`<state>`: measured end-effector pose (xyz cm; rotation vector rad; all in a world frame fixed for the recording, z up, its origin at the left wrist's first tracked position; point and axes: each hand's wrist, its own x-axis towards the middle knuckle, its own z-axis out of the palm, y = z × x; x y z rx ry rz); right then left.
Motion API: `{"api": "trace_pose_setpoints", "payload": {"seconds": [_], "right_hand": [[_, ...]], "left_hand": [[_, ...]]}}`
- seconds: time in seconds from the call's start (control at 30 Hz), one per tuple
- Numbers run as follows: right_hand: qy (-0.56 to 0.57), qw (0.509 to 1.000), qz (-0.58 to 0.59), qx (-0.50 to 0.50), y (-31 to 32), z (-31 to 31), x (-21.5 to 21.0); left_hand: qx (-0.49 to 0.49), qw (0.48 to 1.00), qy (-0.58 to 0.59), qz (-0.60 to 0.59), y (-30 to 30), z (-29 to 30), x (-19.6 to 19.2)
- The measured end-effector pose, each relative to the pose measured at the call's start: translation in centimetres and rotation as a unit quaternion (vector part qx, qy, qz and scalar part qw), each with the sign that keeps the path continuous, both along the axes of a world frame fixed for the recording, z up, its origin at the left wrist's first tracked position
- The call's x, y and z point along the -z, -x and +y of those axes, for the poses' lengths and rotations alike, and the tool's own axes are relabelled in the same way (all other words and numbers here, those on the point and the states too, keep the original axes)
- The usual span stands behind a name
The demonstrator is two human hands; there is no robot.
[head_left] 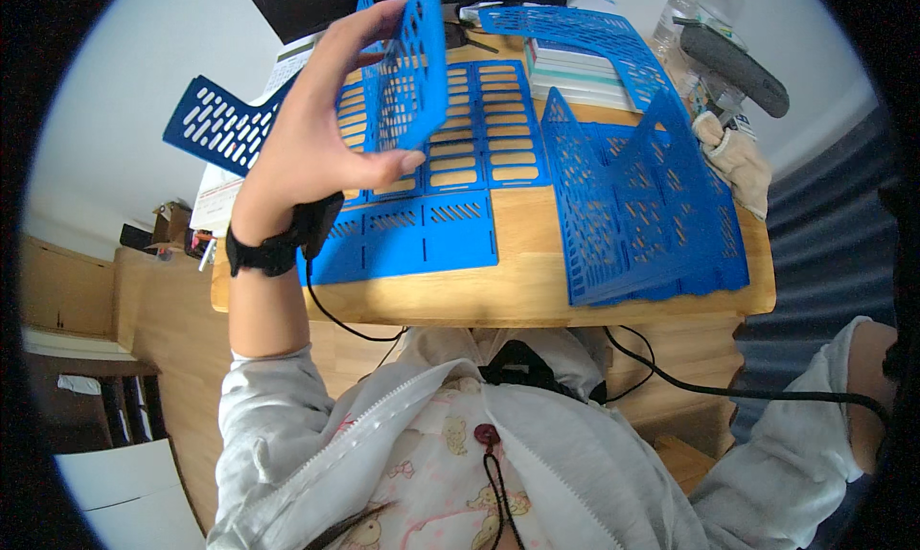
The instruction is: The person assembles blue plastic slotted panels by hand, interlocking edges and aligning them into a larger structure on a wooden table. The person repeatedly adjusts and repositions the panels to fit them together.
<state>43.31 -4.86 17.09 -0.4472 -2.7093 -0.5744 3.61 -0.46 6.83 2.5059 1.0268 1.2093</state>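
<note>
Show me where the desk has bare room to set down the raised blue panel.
Bare wood runs along the desk's near edge, below the flat blue grids and left of the triangular panels. The back is crowded with books and bottles.

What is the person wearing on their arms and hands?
Both arms have light grey sleeves, pushed up. The left hand is bare, with a black strap around the wrist holding a small black box with a thin black cable. The right hand is out of view.

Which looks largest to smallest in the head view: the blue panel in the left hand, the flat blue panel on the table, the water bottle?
1. Flat blue panel.
2. Held blue panel, though nearness to the camera enlarges it.
3. Water bottle, partly cut off.
</note>
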Motion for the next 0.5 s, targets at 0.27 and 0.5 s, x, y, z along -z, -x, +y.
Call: {"api": "trace_pose_setpoints", "payload": {"seconds": [0.27, 0.5], "right_hand": [[-0.013, 1.0, 0.004, 0.002, -0.9, -0.8, 0.2], [-0.014, 0.999, 0.044, 0.001, -2.7, -1.3, -1.1]], "left_hand": [[-0.014, 0.996, -0.008, -0.087, -1.0, -0.8, -0.7], [-0.068, 0.984, -0.028, -0.16, -1.1, -1.6, -1.2]]}}
